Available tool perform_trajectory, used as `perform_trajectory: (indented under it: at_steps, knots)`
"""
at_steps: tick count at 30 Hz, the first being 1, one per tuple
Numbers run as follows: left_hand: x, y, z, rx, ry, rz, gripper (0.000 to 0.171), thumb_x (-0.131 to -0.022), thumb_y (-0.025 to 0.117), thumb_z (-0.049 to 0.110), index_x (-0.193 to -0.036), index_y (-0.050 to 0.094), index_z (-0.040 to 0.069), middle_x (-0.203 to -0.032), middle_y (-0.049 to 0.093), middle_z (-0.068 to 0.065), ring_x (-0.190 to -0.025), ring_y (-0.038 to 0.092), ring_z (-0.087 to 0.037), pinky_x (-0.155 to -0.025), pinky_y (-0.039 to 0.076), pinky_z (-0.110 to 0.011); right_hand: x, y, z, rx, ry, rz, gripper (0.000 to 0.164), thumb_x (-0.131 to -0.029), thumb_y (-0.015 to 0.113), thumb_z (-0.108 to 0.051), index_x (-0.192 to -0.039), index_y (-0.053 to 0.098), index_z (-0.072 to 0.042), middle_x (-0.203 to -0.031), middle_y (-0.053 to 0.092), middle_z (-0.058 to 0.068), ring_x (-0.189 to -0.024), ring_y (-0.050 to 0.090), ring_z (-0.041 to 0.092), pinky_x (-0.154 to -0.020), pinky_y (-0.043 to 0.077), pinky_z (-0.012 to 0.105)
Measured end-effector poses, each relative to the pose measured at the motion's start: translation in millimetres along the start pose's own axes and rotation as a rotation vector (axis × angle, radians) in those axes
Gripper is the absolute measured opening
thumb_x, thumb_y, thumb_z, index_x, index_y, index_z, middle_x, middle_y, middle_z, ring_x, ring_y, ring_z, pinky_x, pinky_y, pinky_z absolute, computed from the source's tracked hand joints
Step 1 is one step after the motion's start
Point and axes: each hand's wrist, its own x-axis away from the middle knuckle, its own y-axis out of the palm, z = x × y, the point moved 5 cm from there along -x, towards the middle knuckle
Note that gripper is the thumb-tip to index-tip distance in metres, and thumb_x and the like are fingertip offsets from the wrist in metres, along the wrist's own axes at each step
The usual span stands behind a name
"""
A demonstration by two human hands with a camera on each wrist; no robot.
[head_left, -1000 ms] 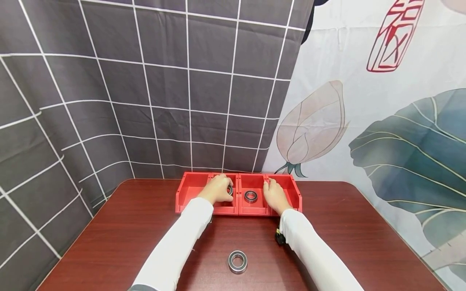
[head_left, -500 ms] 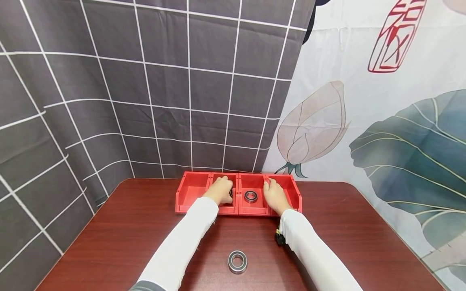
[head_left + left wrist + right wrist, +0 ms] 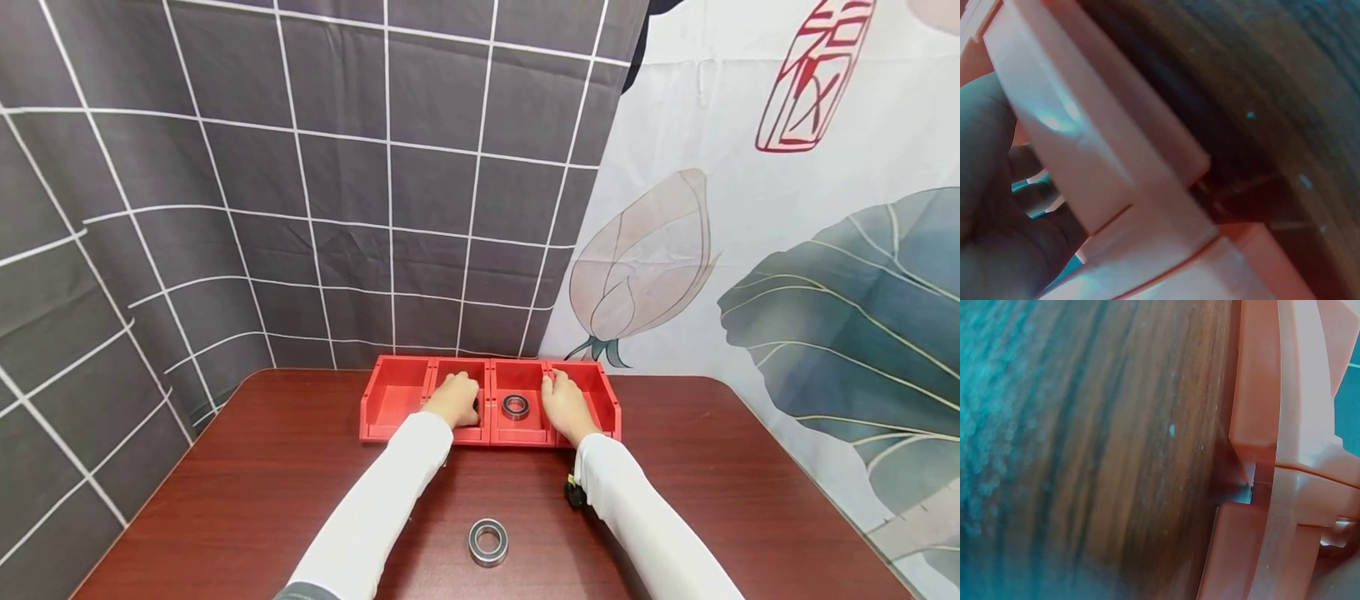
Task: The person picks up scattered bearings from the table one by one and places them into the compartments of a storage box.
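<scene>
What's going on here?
A person is working bare-handed at a row of four red bins on a table. The left grip is down in the second bin from the left; what it holds, if anything, is mostly hidden. The right grip is at the wall between the third and fourth bins. One ring bearing lies in the third bin, and a second bearing lies on the table, nearer the person.

The head view is bright, the tabletop (image 3: 300,483) softly shadowed. The 2 wrist views look dim and blurred, glare streaking the left one's bin (image 3: 1094,150) toward 9 o'clock.
</scene>
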Motion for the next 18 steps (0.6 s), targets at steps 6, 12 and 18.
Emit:
perform_trajectory:
  at_steps: [6, 12, 18]
  knots:
    - [0.9, 1.5, -0.9, -0.002, -0.007, -0.001, 0.014, -0.077, 0.077, 0.022, -0.081, 0.071, 0.010, -0.097, 0.061, -0.012, -0.089, 0.053, -0.025, -0.084, 0.048, -0.036, 0.4, 0.3, -0.9, -0.001, -0.001, 0.007, 0.054, -0.102, 0.036, -0.034, -0.143, 0.031, 0.000, -0.139, 0.046, 0.023, -0.124, 0.048, 0.038, -0.104, 0.039, 0.057]
    - [1.2, 3.5, -0.5, -0.017, -0.028, -0.022, 0.017, -0.078, 0.077, 0.023, -0.085, 0.072, 0.009, -0.098, 0.061, -0.012, -0.089, 0.052, -0.025, -0.084, 0.048, -0.035, 0.3, 0.2, -1.4, 0.006, -0.014, 0.019, 0.054, -0.102, 0.037, -0.034, -0.143, 0.032, 0.001, -0.138, 0.047, 0.024, -0.124, 0.049, 0.038, -0.104, 0.038, 0.057]
    - [0.6, 7.2, -0.1, -0.017, -0.064, -0.055, 0.020, -0.080, 0.075, 0.022, -0.094, 0.073, 0.007, -0.101, 0.060, -0.013, -0.090, 0.051, -0.025, -0.084, 0.048, -0.036, -0.5, -0.1, -1.5, 0.005, -0.015, 0.025, 0.054, -0.102, 0.036, -0.033, -0.143, 0.032, 0.001, -0.138, 0.047, 0.024, -0.124, 0.048, 0.038, -0.104, 0.038, 0.057]
